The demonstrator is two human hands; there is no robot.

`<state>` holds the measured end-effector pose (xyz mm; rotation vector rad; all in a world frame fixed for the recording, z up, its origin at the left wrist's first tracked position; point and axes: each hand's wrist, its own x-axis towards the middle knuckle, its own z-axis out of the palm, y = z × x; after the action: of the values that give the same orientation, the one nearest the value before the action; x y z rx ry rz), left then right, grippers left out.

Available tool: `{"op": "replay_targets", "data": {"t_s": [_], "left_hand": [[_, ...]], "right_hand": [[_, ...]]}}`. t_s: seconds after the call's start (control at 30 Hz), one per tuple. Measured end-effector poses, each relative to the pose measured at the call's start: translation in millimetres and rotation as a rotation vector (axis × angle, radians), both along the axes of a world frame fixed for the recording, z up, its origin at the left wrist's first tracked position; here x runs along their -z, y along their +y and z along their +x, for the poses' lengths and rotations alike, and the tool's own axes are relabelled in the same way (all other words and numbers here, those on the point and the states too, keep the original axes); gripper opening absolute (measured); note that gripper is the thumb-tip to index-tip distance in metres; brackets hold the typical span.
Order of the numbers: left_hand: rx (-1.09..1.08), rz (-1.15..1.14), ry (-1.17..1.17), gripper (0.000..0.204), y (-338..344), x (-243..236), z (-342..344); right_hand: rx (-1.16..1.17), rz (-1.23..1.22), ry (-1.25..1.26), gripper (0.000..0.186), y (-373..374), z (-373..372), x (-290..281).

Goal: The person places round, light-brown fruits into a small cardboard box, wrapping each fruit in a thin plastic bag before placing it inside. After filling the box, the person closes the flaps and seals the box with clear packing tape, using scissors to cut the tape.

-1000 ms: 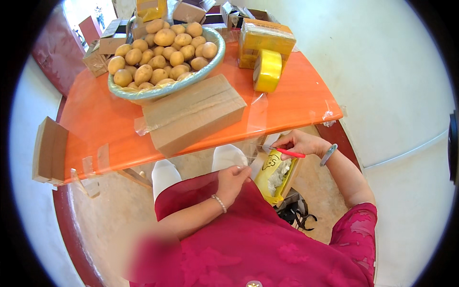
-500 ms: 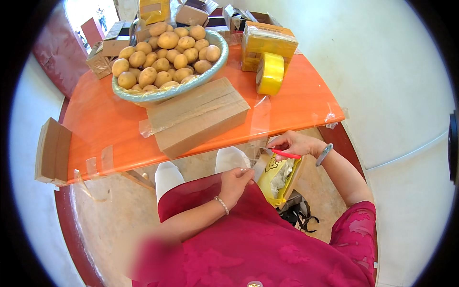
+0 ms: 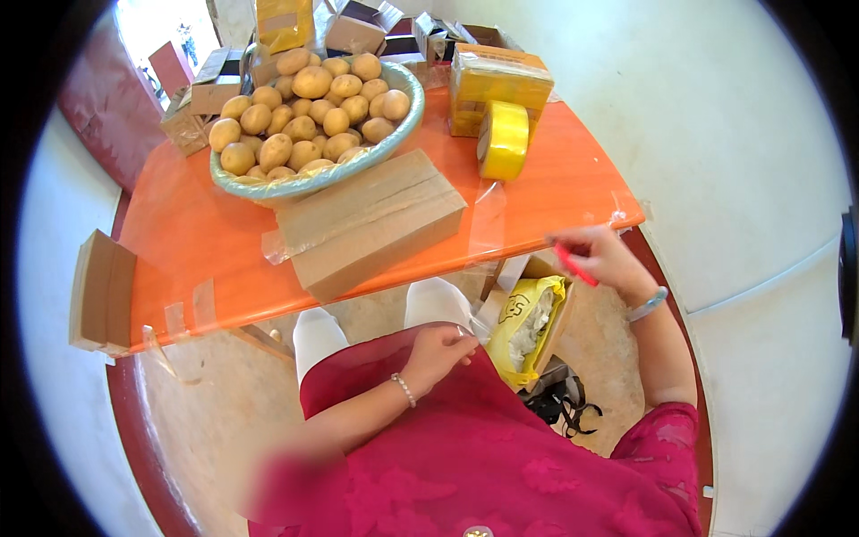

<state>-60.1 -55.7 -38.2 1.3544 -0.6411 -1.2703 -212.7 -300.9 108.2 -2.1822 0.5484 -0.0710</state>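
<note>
My left hand [image 3: 436, 356] is over my lap, its thumb and fingers pinched on a strip of clear tape [image 3: 481, 329], which is hard to make out. Off the table's front right edge, my right hand [image 3: 605, 258] grips a small red-handled cutter [image 3: 574, 263]; motion blurs its tip. A closed cardboard box [image 3: 376, 224] with tape along its top lies near the front edge. Behind it to the right, a yellow roll of packing tape [image 3: 506, 140] stands on its rim, and a clear tape strip [image 3: 487, 217] runs down the tabletop from it.
The orange table [image 3: 242, 242] carries a lined basin [image 3: 313, 183] of potatoes [image 3: 311, 82], a yellow-taped box [image 3: 501, 67] and several opened cartons [image 3: 353, 31]. Another carton [image 3: 103, 291] is at the left edge. Below, a box holds a yellow bag [image 3: 523, 331]; black straps [image 3: 568, 407] lie beside it.
My right hand has swung right and slightly up with the red cutter, away from the hanging tape. My left hand has shifted slightly down, still pinched.
</note>
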Motion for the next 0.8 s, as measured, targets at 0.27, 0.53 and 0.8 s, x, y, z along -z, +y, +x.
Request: {"op": "replay_targets", "data": {"t_s": [0.27, 0.53, 0.8], "left_hand": [[0.072, -0.065, -0.11, 0.017, 32, -47, 29], [-0.005, -0.171, -0.232, 0.015, 93, -97, 58], [-0.156, -0.282, -0.271, 0.009, 132, -117, 90]], "right_hand": [[0.129, -0.884, 0.221, 0.021, -55, 7, 5], [-0.072, -0.901, 0.519, 0.022, -79, 42, 7], [0.02, -0.985, 0.264, 0.027, -24, 38, -22]]}}
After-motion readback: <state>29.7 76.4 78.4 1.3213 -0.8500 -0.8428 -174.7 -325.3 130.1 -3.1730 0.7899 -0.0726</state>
